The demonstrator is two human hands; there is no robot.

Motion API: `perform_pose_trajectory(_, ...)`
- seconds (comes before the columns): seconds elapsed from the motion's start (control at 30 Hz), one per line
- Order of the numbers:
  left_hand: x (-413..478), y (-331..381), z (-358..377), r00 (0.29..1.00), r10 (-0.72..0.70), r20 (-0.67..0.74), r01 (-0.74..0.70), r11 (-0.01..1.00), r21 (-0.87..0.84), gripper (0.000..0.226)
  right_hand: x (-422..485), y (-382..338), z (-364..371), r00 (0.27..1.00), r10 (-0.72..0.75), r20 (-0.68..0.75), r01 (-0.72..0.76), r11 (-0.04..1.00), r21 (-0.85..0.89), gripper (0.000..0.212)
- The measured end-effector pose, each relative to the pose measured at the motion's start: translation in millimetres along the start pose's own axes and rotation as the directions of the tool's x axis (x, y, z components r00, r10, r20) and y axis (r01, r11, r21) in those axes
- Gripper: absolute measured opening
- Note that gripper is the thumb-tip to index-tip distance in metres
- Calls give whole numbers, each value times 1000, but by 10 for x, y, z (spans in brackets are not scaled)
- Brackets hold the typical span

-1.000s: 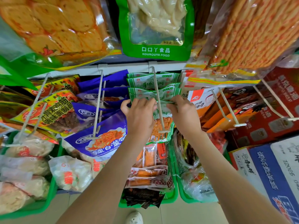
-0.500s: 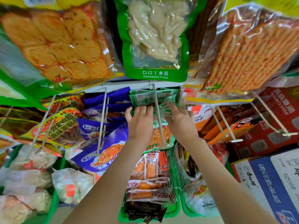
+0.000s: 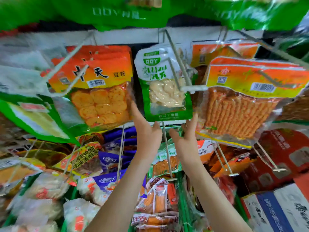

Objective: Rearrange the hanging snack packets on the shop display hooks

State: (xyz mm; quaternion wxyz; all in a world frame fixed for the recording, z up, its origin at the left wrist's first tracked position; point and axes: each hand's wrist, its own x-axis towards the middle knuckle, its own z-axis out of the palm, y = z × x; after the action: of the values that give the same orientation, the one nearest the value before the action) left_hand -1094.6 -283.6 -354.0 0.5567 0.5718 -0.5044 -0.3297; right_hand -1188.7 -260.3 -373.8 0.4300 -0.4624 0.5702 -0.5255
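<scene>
The green-and-white packet [image 3: 164, 87] hangs in the upper row of the display, threaded on a white wire hook [image 3: 180, 64] whose cross-tipped end juts out in front of it. It is a glossy, flat, rectangular plastic pouch with a clear window showing pale, lumpy contents.

Both hands are raised beneath it, fingers straight and spread, holding nothing. The left hand [image 3: 147, 133] reaches up along the pouch's lower left edge, in the gap beside the orange packet [image 3: 100, 91]. The right hand [image 3: 185, 141] has its fingertips at the lower right corner. Motion blur prevents confirming whether either hand actually touches the pouch.

The orange packet, to the left, is a clear-fronted bag of round, flat orange pieces under an orange and yellow header. To the right hangs the stick packet [image 3: 242, 106], foremost of a stack of similar bags filled with long ribbed orange strips.

Below, the lower hook [image 3: 167, 151] carries small green packets [image 3: 158, 162]. Purple packets [image 3: 110, 160] hang on the neighbouring hook to the left, and printed cartons [image 3: 282, 210] stand at lower right.

Half a second ago both hands were on the small green packets on the lower hook. They have since left that row and risen to the upper one, and the view has tilted upward with them.
</scene>
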Motion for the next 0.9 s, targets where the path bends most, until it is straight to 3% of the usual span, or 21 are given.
perform_pose_trajectory(0.1,17,133,-37,985,-123,122,111,989,102,74,53,-157,-19,996,75,47,-68,990,-125,74)
perform_pose_trajectory(0.17,-31,165,-58,981,-111,157,78,976,203,72,59,-240,-14,990,105,94,-90,985,-150,69)
perform_pose_trajectory(0.3,-111,268,-108,984,-143,107,115,966,233,70,-81,-446,1,991,68,116,-33,961,-276,65)
perform_pose_trajectory(0.43,-274,476,-132,995,-99,3,95,962,257,69,-354,-734,-202,979,-199,-30,162,867,-470,51)
perform_pose_trajectory(0.53,-520,795,-92,986,-146,76,117,947,300,74,-554,-953,-537,904,-382,-191,233,815,-530,38)
perform_pose_trajectory(0.63,-651,1172,43,963,-180,202,109,941,320,59,-626,-1153,-967,822,-350,-450,135,886,-443,33)
perform_pose_trajectory(0.7,-669,1441,150,952,-140,272,58,956,289,54,-571,-1229,-1242,799,-300,-521,71,907,-414,39)
perform_pose_trajectory(0.83,-731,1810,333,913,-170,372,107,977,184,59,-546,-1466,-1541,954,-135,-267,18,916,-401,45)
perform_pose_trajectory(0.9,-806,1891,390,914,-196,355,118,966,231,56,-633,-1549,-1601,983,-108,-145,37,905,-423,45)
